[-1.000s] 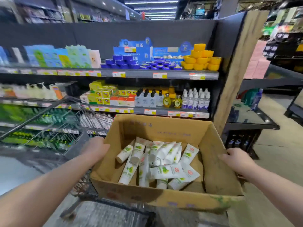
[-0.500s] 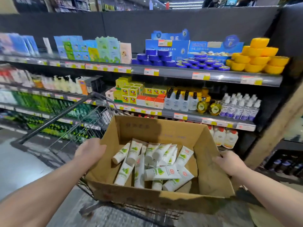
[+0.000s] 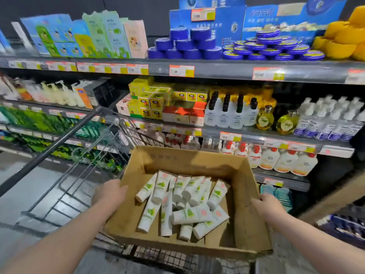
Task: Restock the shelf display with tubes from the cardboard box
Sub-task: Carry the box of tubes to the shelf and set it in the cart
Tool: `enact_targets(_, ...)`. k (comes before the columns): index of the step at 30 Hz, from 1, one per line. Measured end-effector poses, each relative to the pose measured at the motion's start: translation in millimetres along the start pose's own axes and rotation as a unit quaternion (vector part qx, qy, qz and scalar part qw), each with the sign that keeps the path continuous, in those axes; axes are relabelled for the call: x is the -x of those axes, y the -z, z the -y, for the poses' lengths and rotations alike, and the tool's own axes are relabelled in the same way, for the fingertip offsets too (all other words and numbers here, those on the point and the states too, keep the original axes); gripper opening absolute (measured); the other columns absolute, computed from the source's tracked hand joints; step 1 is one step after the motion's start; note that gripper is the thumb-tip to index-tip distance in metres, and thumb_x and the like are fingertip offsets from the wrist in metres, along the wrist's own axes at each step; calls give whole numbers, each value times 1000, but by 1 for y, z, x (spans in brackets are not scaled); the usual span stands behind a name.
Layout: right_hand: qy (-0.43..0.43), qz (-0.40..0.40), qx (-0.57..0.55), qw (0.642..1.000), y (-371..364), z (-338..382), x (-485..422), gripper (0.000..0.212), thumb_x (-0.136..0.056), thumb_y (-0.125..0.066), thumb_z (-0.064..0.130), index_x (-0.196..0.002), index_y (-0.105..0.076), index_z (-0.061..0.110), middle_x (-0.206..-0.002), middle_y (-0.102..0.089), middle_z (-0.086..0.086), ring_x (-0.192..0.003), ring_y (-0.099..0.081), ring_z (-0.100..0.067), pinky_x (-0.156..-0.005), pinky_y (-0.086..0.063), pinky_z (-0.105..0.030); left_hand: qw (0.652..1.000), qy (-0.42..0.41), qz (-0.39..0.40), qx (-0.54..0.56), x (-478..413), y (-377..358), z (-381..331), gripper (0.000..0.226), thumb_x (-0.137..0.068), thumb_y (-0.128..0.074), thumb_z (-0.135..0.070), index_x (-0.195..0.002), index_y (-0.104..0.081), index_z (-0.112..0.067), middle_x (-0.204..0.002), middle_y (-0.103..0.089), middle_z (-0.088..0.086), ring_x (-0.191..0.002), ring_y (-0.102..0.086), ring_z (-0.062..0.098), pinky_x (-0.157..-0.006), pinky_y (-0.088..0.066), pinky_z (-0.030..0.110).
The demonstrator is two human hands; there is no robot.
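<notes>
An open cardboard box (image 3: 189, 161) sits low in the middle of the view, over the near end of a wire shopping cart (image 3: 65, 186). Several white tubes (image 3: 183, 202) with green leaf prints lie loose on its floor. My left hand (image 3: 109, 192) grips the box's left wall and my right hand (image 3: 266, 205) grips its right wall. The shelf display (image 3: 217, 70) rises just behind the box, with tiers full of goods.
Blue tins (image 3: 189, 44) and yellow jars (image 3: 343, 40) fill the top tier. Yellow and red cartons (image 3: 158, 103), clear bottles (image 3: 231, 113) and oil flasks (image 3: 265, 117) stand on the middle tier. White red-capped bottles (image 3: 276, 159) sit behind the box. The aisle floor (image 3: 23, 184) lies left.
The view has swung left and closed in on the shelves. The box, still held on both sides, now sits nearer the lower tiers. The tubes have barely shifted.
</notes>
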State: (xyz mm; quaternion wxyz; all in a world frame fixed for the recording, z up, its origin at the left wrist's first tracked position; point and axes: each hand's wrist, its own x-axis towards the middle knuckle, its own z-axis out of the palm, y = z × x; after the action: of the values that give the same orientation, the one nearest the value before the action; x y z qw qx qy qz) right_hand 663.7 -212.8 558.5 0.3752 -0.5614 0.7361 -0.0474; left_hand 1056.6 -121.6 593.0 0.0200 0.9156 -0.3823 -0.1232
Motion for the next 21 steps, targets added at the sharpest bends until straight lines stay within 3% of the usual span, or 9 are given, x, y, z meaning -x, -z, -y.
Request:
enact_targets(3,-26,4,-9,1000,-17,-1,-15,33,-96,-47,23,-120,-57,2,-108,-61,-13,-97,-57,-29,-65,-42,-25,1000,-4,10,-4,-20,-19,-4,28,-95,-43,-36,-94,-57,-12,-90,-59,9,-80,-54,26,-67,-45,31)
enact_targets(8,-82,25,-41,995,-56,-12,-34,35,-95,-48,21,-123,-57,3,-118,-62,-15,-108,-59,-31,-82,-47,-30,998,-7,69,-8,-55,-59,-2,31,-94,-42,-37,-100,-62,-14,-97,-64,11,-84,-58,28,-75,-50,33)
enact_targets(11,-123,31,-44,991,-79,-17,-42,36,-94,-48,23,-124,-56,5,-119,-62,-15,-107,-59,-31,-87,-50,-35,994,-21,106,-18,-74,-83,-1,29,-95,-44,-31,-106,-62,-11,-96,-65,10,-75,-51,23,-63,-40,27)
enact_targets(14,-148,38,-31,988,-104,-24,-51,37,-96,-48,21,-127,-54,3,-122,-60,-17,-110,-57,-33,-88,-47,-34,991,-21,131,13,-89,-113,5,20,-93,-50,-24,-87,-64,-12,-70,-54,3,-61,-44,18,-54,-33,28)
enact_targets(17,-187,46,-18,981,-128,-31,-63,40,-96,-47,22,-133,-50,7,-126,-58,-16,-113,-56,-32,-89,-47,-34,984,-12,177,10,-107,-148,14,23,-92,-51,-25,-71,-57,-18,-73,-57,4,-64,-47,22,-53,-33,28)
enact_targets(19,-206,50,-19,977,-145,-39,-72,40,-96,-47,21,-134,-49,7,-121,-60,-16,-107,-58,-31,-89,-50,-38,979,-3,205,11,-117,-172,18,22,-92,-51,-28,-80,-62,-13,-76,-58,5,-70,-53,26,-57,-38,29)
enact_targets(21,-216,40,-28,975,-162,-46,-79,36,-96,-47,20,-130,-53,9,-105,-63,-11,-90,-60,-27,-78,-51,-35,974,-1,224,22,-123,-194,22,20,-90,-52,-29,-83,-63,-14,-81,-61,8,-75,-57,29,-59,-39,30)
